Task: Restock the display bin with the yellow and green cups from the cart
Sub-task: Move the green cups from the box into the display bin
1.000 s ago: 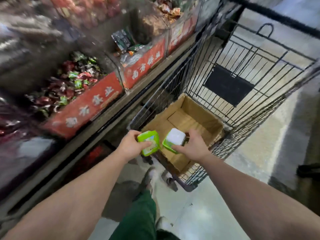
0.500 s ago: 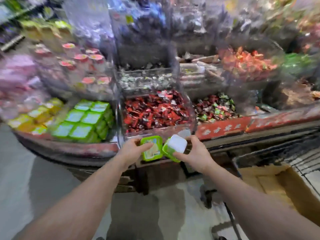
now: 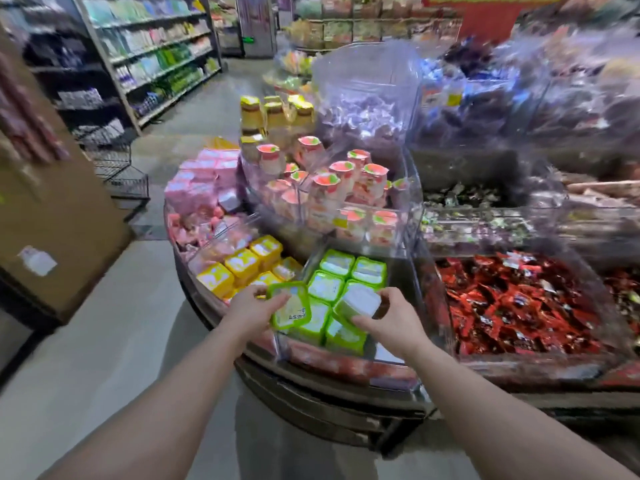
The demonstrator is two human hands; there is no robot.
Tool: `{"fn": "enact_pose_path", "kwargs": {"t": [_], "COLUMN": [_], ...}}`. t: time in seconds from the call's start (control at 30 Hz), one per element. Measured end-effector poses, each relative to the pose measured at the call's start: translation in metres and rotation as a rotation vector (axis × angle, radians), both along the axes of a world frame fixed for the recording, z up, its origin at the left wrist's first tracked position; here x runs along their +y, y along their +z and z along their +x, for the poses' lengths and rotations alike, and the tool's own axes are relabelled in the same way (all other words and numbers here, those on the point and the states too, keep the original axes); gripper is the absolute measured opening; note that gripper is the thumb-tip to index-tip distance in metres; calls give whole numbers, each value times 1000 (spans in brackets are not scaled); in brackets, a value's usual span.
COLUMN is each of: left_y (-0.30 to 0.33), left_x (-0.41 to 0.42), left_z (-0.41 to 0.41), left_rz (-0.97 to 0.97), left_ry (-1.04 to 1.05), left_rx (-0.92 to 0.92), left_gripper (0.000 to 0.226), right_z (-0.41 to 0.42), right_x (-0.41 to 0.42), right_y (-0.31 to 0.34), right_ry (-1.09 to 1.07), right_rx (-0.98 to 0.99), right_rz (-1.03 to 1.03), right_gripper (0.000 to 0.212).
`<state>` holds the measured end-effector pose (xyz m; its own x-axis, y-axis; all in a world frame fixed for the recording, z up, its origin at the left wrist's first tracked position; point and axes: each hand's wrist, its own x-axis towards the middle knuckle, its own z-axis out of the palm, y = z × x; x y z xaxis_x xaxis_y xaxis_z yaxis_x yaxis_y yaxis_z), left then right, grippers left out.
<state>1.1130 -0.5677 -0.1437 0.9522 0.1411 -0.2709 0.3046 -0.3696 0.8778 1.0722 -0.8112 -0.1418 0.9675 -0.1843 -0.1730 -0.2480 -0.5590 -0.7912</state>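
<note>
**Over the green bin, a cup in each hand**

Across the clear display bin (image 3: 403,271), rows of green cups (image 3: 353,271) sit packed; yellow cups (image 3: 242,263) fill the section just left. Left hand (image 3: 247,308) grips one green cup (image 3: 290,309), lid tilted toward us. Right hand (image 3: 388,322) curls round another green cup (image 3: 358,301), above the stock.

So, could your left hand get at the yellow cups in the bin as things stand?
Probably not yet: the left hand grips a green cup. The yellow cups lie uncovered just beyond it, nothing between.
</note>
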Motion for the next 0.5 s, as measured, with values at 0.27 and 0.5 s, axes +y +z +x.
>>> {"fn": "enact_pose_path", "kwargs": {"t": [0.27,0.5], "left_y": [-20,-2], "left_x": [-31,-43], "left_z": [56,88], "left_rz": [-4,-70], "left_ry": [-102,-66], "left_rx": [-5,-33], "left_gripper": [66,25], "right_z": [61,117], "right_x": [-27,-27], "right_y": [-19,-22], "right_ry": [-10,-96], "right_rx": [45,172], "right_rz": [-108,-53], "right_gripper": [51,61]}}
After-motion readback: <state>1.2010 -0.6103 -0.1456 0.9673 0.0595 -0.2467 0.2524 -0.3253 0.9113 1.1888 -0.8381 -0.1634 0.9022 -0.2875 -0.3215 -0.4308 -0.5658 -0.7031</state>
